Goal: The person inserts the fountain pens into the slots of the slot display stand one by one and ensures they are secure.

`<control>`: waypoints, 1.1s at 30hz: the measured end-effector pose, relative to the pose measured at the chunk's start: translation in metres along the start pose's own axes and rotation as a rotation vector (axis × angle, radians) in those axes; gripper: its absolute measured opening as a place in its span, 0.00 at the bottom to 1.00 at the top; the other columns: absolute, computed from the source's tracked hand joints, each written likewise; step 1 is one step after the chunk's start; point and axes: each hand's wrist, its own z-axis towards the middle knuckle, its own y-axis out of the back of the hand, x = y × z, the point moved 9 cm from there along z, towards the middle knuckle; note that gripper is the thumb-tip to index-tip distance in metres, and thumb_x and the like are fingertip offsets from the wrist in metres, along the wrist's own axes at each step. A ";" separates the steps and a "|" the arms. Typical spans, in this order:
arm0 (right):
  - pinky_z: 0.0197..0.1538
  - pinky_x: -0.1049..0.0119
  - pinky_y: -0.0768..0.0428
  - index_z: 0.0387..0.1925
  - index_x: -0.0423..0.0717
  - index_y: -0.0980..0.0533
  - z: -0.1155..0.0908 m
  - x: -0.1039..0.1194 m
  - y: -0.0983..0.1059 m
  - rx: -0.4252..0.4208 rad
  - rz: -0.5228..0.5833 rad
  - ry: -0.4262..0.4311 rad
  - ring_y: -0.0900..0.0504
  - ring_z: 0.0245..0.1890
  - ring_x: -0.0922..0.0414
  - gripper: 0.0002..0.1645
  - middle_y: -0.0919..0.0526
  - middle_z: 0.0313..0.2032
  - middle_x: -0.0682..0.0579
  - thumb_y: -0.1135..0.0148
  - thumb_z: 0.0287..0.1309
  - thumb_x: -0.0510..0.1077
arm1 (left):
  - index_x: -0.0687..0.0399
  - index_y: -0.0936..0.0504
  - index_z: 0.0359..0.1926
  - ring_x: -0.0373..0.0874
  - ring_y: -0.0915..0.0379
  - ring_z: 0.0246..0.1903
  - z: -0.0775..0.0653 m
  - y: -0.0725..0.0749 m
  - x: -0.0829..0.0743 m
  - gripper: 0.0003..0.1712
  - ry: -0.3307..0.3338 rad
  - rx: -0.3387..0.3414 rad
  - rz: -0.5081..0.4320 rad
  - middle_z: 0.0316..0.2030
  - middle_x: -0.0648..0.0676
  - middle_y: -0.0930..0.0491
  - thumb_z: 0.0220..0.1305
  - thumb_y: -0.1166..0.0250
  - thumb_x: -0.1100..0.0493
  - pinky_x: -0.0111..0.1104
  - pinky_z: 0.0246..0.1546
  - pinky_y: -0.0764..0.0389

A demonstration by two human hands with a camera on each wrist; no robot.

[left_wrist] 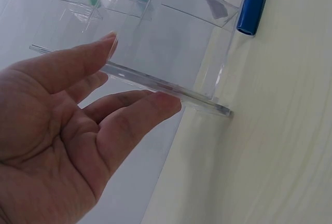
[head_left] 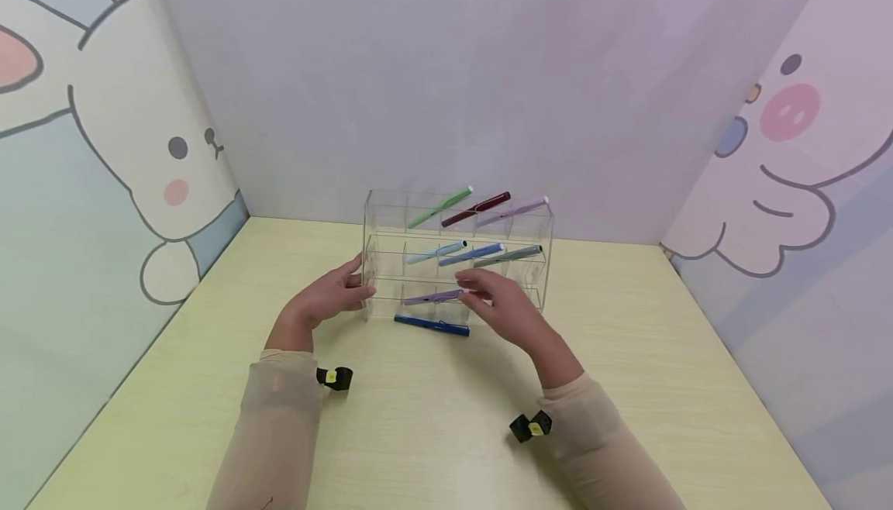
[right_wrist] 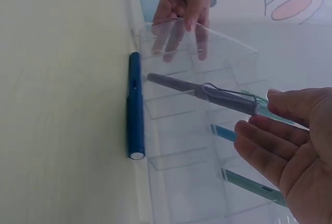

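Note:
A clear acrylic pen rack (head_left: pixel 387 240) with three tiers stands on the table. My left hand (head_left: pixel 330 296) holds its left side panel (left_wrist: pixel 155 83), thumb on one face and fingers on the other. A purple pen (right_wrist: pixel 197 90) lies slanted in the bottom tier, cap end toward me. Around that cap end my right hand (head_left: pixel 504 307) is spread; in the right wrist view the thumb and fingertips stand slightly apart from the pen. In front of the rack's base lies a dark blue pen (head_left: pixel 432 325) on the table.
The top tier carries a green pen (head_left: pixel 439 208), a dark red pen (head_left: pixel 477 209) and a lilac pen (head_left: pixel 514 211). In the middle tier lie a light blue pen (head_left: pixel 436 252), a blue pen (head_left: pixel 470 254) and a grey-green pen (head_left: pixel 512 255). Walls enclose the pale table (head_left: pixel 432 432).

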 end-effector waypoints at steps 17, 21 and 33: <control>0.45 0.61 0.18 0.47 0.54 0.17 -0.012 -0.021 0.000 0.274 -0.097 -0.081 0.18 0.41 0.62 0.12 0.15 0.41 0.61 0.39 0.66 0.51 | 0.33 0.67 0.78 0.60 0.32 0.65 0.000 0.000 0.000 0.50 0.006 -0.007 0.018 0.74 0.65 0.46 0.71 0.41 0.49 0.58 0.71 0.47; 0.55 0.56 0.20 0.56 0.49 0.20 -0.014 -0.023 -0.024 0.386 -0.144 -0.101 0.18 0.52 0.57 0.21 0.16 0.52 0.55 0.40 0.66 0.53 | 0.34 0.67 0.78 0.60 0.32 0.65 -0.001 0.000 -0.001 0.50 -0.001 -0.007 0.010 0.73 0.65 0.45 0.71 0.40 0.49 0.58 0.71 0.46; 0.54 0.56 0.21 0.56 0.50 0.21 -0.016 -0.022 -0.054 0.476 -0.284 -0.121 0.19 0.50 0.55 0.22 0.16 0.51 0.54 0.36 0.63 0.52 | 0.31 0.67 0.78 0.60 0.33 0.65 0.000 -0.001 0.001 0.48 -0.005 -0.005 0.005 0.74 0.64 0.46 0.73 0.43 0.52 0.57 0.71 0.46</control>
